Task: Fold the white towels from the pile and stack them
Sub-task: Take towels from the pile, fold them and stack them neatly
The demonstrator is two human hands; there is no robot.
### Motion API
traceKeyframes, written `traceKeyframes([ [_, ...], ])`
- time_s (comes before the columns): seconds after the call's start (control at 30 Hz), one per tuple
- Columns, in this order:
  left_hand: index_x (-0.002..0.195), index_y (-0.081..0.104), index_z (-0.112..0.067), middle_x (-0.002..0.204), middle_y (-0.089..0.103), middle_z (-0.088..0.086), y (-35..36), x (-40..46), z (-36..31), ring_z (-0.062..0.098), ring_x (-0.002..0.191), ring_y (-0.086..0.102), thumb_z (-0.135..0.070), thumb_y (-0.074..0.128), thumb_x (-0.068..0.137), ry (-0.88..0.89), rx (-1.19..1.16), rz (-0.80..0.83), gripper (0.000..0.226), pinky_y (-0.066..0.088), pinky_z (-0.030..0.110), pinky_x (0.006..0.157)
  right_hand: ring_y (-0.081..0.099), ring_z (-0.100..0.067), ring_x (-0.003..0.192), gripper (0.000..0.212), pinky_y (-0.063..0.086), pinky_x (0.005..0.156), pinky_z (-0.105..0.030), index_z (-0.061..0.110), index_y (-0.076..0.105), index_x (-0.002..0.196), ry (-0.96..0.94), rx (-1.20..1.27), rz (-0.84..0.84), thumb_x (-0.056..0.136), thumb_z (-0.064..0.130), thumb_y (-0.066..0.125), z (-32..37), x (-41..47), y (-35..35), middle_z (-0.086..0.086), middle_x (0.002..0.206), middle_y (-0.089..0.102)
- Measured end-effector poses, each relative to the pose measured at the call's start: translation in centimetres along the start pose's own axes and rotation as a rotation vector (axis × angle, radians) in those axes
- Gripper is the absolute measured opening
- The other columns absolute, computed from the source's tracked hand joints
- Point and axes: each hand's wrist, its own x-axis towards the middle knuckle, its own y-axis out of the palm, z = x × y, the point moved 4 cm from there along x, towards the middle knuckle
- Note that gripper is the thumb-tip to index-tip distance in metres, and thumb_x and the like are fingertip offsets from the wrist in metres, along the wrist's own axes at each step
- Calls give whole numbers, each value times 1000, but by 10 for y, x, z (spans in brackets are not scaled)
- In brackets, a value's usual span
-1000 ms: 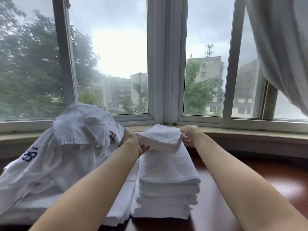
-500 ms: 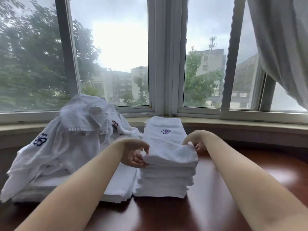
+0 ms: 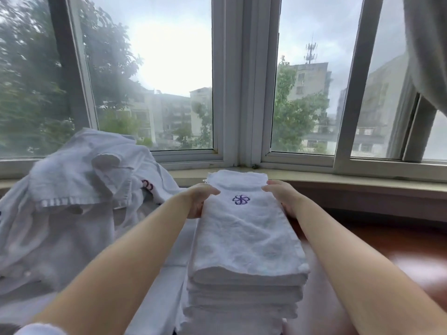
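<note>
At my far left the pile of unfolded towels (image 3: 72, 201) slumps loose and crumpled on the surface (image 3: 399, 250), soft cloth that I judge light and floppy, best lifted by a hemmed edge or two corners so it hangs flat. My left hand (image 3: 199, 201) rests against the left side of the top folded towel (image 3: 244, 235), fingers curled over its edge. That towel, marked with a small purple emblem (image 3: 241, 199), lies squarely on the stack (image 3: 242, 301), just right of the pile. My right hand (image 3: 281, 195) curls over the towel's right edge in the same way. The stack looks springy, so pressing evenly should settle it.
</note>
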Motion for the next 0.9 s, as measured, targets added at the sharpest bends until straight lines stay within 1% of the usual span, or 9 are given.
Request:
traceKeyframes([
  [0.1,97,56,-21,93,58,4,-1,38,-11,18,72,61,-4,54,94,133,-90,-64,18,48,22,58,57,-34,116,49,49,93,-36,2,45,139,-13,26,-4,93,8,58,-2,33,5,-22,131,53],
  [0.17,99,59,-19,92,57,6,-3,57,-15,16,70,57,3,51,93,177,-93,-96,24,49,19,55,64,-27,92,43,54,74,-28,-1,48,135,-42,25,-11,92,1,55,-3,48,7,-19,117,61],
  [0.27,110,64,-12,91,62,7,-9,77,-21,14,68,58,8,52,91,272,-99,-163,30,52,17,52,61,-12,74,44,49,58,-13,6,56,131,-184,-2,-106,89,-8,53,0,68,6,-13,114,62],
  [0.37,106,68,-13,105,65,12,-21,89,-23,21,86,65,7,53,89,402,-138,-286,30,57,26,75,60,3,57,43,46,54,-7,4,57,128,-307,61,-175,89,-12,52,9,84,7,-7,105,60],
  [0.43,116,65,-13,114,65,14,-26,96,-14,26,97,65,1,55,90,377,-86,-313,31,55,36,89,64,-6,78,42,50,68,-16,1,54,132,-307,-51,-185,90,-8,52,6,93,13,-11,115,61],
  [0.53,131,54,-12,116,60,10,-24,99,1,23,93,63,-3,63,88,266,-27,-231,45,55,31,74,54,-31,118,44,45,85,-31,-4,49,134,-210,-308,-97,92,3,55,-9,101,24,-21,136,51],
  [0.7,125,57,-9,112,61,8,-33,73,3,23,99,61,-2,76,77,239,-5,-308,53,52,31,81,53,-24,119,54,39,87,-22,5,48,138,-130,-391,-39,89,21,65,-13,78,19,-12,141,48],
  [0.8,120,57,-9,106,61,7,-27,42,9,23,93,62,-4,80,74,200,-16,-323,52,54,32,77,51,-24,121,63,42,99,-29,8,42,143,-110,-494,17,89,30,67,-11,42,17,-11,145,43],
  [0.9,124,54,-9,117,61,12,-15,-3,16,19,86,60,-1,79,75,157,-16,-274,56,51,25,61,36,-31,136,72,32,112,-41,17,39,145,-79,-661,86,85,46,66,-5,-1,20,-11,151,34],
])
